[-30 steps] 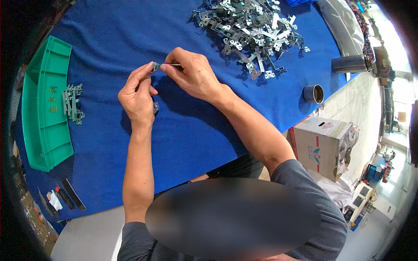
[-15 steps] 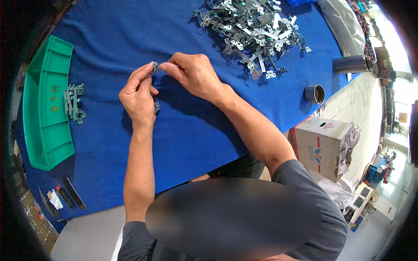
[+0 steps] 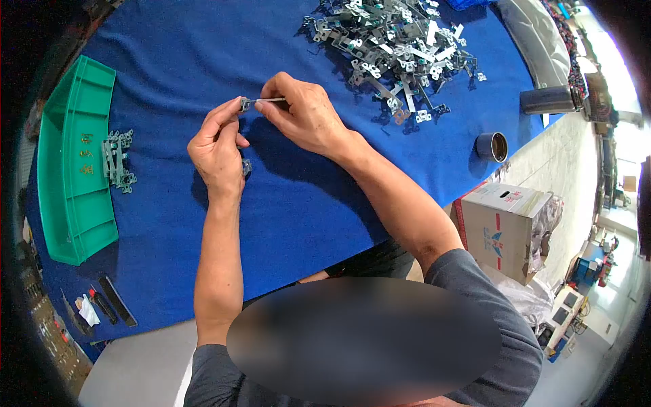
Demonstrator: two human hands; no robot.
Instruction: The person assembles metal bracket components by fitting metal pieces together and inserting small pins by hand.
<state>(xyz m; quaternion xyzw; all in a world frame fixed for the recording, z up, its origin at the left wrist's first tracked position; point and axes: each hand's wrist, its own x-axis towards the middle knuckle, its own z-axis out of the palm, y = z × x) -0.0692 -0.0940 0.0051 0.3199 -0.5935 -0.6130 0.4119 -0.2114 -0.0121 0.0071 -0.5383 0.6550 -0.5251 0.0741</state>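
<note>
My left hand (image 3: pixel 218 152) is closed around a small metal bracket. One end of the bracket (image 3: pixel 245 104) shows at the fingertips, and another metal end (image 3: pixel 247 167) sticks out beside the palm; the middle is hidden by the fingers. From the right, my right hand (image 3: pixel 305 117) pinches a thin straight metal rod (image 3: pixel 272 100). Its tip reaches the bracket's end, though I cannot tell whether it sits inside a hole. Both hands are above the blue cloth.
A heap of metal brackets (image 3: pixel 400 51) lies at the back. On the left stand a green plastic bin (image 3: pixel 78 169) and a small stack of brackets (image 3: pixel 120 161). A round metal cup (image 3: pixel 491 146), a dark cylinder (image 3: pixel 546 101) and a cardboard box (image 3: pixel 498 224) are to the right. Hand tools (image 3: pixel 112 300) lie front left.
My right hand has drawn slightly to the right of the bracket, and the thin rod between its fingers now shows. The left hand keeps its grip almost unmoved.
</note>
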